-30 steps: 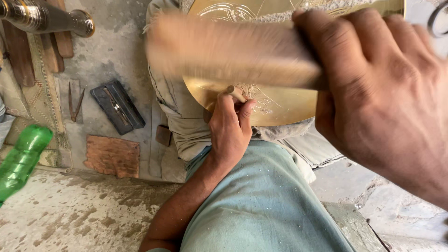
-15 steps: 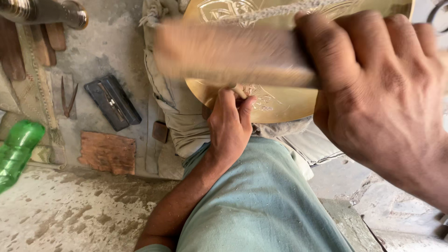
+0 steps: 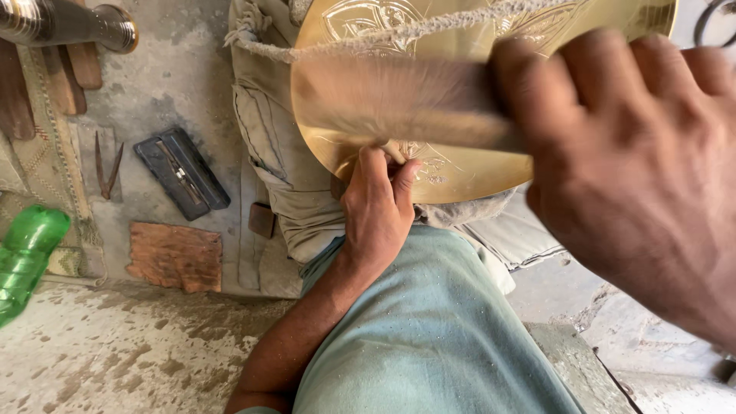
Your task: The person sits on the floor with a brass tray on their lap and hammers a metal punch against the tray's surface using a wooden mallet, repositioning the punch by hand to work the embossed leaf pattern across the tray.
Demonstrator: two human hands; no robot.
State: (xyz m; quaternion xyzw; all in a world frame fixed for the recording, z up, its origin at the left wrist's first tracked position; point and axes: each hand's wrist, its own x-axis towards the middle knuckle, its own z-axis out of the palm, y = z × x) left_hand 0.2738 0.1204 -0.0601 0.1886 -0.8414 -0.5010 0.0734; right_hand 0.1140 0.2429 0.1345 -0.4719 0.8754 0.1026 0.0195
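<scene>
A round brass plate (image 3: pixel 460 165) with engraved patterns lies on a padded cloth, tied down by a rope across its top. My left hand (image 3: pixel 379 211) pinches a small metal chisel against the plate's lower part. My right hand (image 3: pixel 636 169) is raised close to the camera and grips a blurred wooden mallet (image 3: pixel 399 103) that hangs over the plate above the chisel.
A dark flat case (image 3: pixel 182 172) and a small pair of dividers (image 3: pixel 106 165) lie on the concrete floor at the left. A green plastic bottle (image 3: pixel 27 257) lies at the far left, a reddish brick tile (image 3: pixel 175 255) beside it. My knee in teal cloth (image 3: pixel 437 330) fills the foreground.
The mallet in my right hand has swung slightly right and down over the plate. My left hand stays on the chisel in the same spot.
</scene>
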